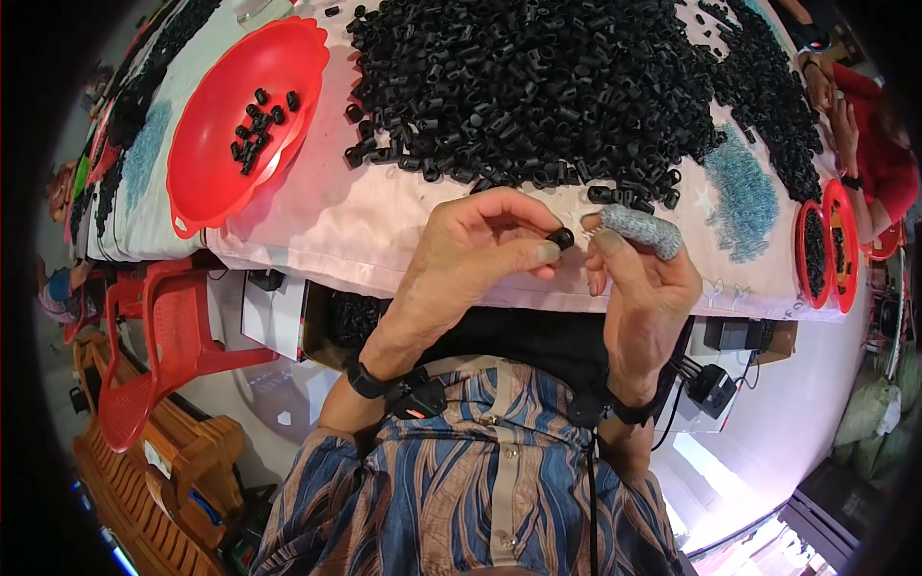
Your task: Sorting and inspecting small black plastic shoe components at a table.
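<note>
My left hand pinches a small black plastic cord-lock part between thumb and fingertips, over the table's near edge. Just right of it, my right hand is closed, thumb against index finger, on a tiny pale metal piece that looks like a spring. A grey knitted finger sleeve covers that index finger. The two held pieces are slightly apart. Beyond my hands spreads a large heap of similar black plastic parts. To the heap's right lies a pile of fine blue-grey springs.
A red plastic basin at the left holds several black pieces. Red trays stand at the right edge, near a person in a red top. A red chair and a wooden bench are at the lower left.
</note>
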The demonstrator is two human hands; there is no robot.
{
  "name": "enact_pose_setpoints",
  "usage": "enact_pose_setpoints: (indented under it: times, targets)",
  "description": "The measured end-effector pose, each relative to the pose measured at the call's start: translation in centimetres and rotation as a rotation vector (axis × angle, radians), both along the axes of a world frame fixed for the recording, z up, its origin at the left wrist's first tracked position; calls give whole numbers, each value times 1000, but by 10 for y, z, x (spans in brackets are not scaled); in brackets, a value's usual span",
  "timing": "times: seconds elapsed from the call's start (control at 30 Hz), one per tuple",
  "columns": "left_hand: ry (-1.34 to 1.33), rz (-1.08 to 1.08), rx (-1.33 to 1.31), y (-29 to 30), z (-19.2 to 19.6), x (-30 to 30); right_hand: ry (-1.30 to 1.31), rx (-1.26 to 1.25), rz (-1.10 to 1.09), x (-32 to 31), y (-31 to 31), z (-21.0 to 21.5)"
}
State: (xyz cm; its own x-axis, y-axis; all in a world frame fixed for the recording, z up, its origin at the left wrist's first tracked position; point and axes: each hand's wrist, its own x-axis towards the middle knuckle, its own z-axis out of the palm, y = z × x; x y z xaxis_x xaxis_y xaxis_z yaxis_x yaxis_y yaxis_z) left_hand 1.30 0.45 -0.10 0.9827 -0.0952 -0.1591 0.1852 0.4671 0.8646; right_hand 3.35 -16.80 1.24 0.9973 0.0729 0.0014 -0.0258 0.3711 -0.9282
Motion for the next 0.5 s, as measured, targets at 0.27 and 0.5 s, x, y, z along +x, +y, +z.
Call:
enact_pose_setpoints:
  times: [0.27, 0.5]
  targets:
    - [14, 19, -22, -6, 1, 0, 1, -59, 29, -1, 6, -8]
    - [24, 6, -6, -5, 0, -1, -61, -235, 109, -3, -1, -9]
